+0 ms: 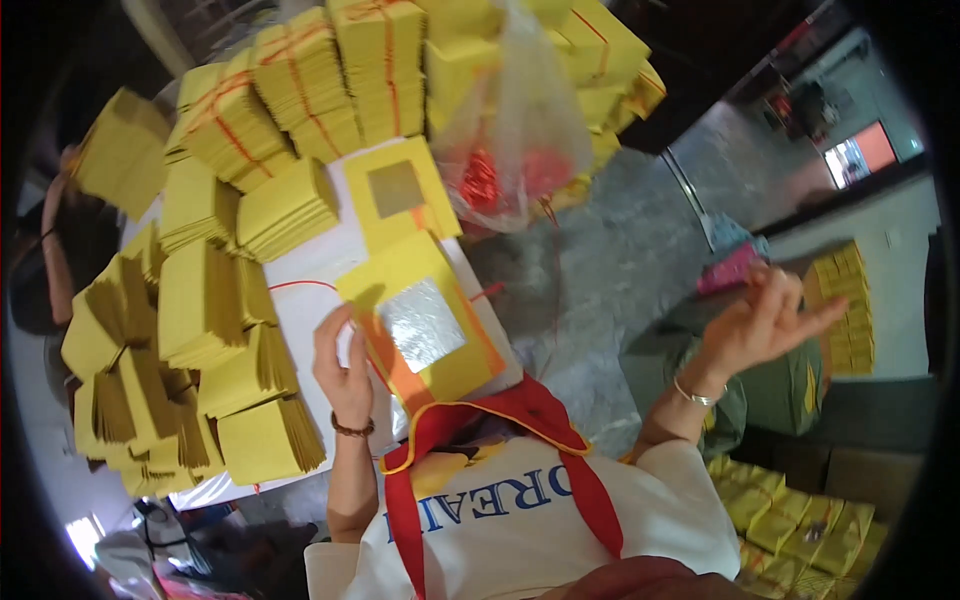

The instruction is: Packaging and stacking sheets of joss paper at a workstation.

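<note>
A stack of yellow paper sheets [425, 325] lies in front of me, its top sheet bearing a shiny silver foil square and orange bands. My left hand [342, 368] is at the stack's left edge, thumb and fingers apart, with nothing visible between them. Just beyond lies another yellow sheet or stack [432, 182] with a duller silver-grey square. Red cord [303, 284] runs out from under the near stack on its left. Raised well off to the right, away from the table, my right hand [765, 322] holds nothing; its fingers are spread.
Piles of yellow paper [205, 305] crowd the left of the white table [305, 330]. Red-tied bundles [380, 70] stand along the back. A clear plastic bag [520, 130] with red contents hangs there. Another person's arm [55, 240] shows far left. More bundles [800, 520] sit lower right.
</note>
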`<state>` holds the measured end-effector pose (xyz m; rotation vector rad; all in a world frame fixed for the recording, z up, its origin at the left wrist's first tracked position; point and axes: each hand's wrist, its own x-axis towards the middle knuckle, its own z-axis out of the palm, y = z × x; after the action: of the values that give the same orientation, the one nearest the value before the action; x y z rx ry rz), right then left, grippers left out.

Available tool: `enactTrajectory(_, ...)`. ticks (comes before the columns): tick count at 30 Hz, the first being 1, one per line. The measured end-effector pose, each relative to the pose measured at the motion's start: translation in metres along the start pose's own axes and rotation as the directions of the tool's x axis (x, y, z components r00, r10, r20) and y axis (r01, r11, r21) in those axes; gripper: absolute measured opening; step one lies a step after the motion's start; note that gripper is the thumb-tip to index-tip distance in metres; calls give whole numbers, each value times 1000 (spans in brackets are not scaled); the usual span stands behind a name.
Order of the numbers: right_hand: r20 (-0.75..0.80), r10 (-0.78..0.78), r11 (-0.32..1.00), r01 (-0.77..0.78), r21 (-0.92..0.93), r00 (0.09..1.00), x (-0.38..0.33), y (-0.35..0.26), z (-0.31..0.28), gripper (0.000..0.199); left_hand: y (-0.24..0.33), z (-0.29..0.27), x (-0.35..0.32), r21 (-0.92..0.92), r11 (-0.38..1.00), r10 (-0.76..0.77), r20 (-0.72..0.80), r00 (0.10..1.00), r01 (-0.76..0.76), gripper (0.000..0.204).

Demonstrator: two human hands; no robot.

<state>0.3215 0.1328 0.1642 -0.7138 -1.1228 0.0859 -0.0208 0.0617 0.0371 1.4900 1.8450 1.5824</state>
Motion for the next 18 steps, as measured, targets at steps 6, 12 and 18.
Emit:
enactTrajectory(6,105,-155,973,170,-155,982,-41,36,8,85,-6,13,-8,-67,982,177,-2,984,-177,25)
enactTrajectory(12,342,-40,991,-5,131,939,-63,64,7,67,16,17,-31,49,947,318,-22,948,-317,24)
enactTrajectory(18,904,314,942,-210,-260,289,-170,55,66,63,-2,33,-55,147,934,318,79,945,-327,29)
